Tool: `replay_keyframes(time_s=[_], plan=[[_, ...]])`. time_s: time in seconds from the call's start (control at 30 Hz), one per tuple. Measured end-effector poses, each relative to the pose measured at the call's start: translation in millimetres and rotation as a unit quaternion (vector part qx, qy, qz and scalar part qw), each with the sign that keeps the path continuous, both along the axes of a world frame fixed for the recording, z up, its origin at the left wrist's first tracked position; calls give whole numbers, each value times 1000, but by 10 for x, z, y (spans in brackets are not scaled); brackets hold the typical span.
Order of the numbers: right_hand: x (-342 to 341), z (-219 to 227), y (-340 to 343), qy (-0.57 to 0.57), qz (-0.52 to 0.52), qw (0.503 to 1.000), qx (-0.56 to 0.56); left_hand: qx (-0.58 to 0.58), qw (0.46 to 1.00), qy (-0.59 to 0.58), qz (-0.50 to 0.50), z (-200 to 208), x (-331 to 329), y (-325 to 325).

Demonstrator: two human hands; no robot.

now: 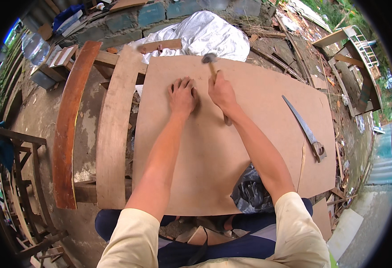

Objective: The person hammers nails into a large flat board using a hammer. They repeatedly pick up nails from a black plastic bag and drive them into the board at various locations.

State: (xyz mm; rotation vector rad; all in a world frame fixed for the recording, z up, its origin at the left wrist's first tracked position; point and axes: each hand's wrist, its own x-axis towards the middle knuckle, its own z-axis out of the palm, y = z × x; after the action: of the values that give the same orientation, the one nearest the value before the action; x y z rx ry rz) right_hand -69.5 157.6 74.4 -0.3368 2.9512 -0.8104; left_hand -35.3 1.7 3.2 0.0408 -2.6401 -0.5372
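A large brown board [196, 174] lies flat in front of me. My right hand [222, 94] is wrapped round the wooden handle of a hammer [209, 58]. The hammer's dark head is raised near the board's far edge, and the handle's end shows below my fist. To its left, my left hand [184, 96] rests on the board with its fingers bent and drawn together. Whatever the left fingers may pinch is hidden. A handsaw [304, 125] with a brown handle lies on the board's right side, apart from both hands.
Left of the board run a pale plank [114, 129] and a reddish-brown plank [73, 129] on wooden supports. A black plastic bag [252, 193] sits at the board's near edge, by my right forearm. A silvery sheet [213, 35] lies beyond. Scrap wood [294, 49] litters the far right ground.
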Motion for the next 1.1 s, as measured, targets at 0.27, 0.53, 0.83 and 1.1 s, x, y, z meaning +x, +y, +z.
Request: replay_keyframes(time_s=[0.27, 0.53, 0.83, 1.1], plan=[[31, 94, -116, 8, -13, 997, -76, -22, 1000, 11, 12, -16, 11, -114], [-78, -34, -52, -15, 8, 1000, 4, -24, 1000, 12, -2, -11, 38, -20], [-101, 40, -73, -22, 36, 999, 2, -15, 1000, 4, 6, -22, 45, -81], [-126, -30, -100, -24, 19, 1000, -6, -23, 1000, -13, -6, -10, 15, -51]])
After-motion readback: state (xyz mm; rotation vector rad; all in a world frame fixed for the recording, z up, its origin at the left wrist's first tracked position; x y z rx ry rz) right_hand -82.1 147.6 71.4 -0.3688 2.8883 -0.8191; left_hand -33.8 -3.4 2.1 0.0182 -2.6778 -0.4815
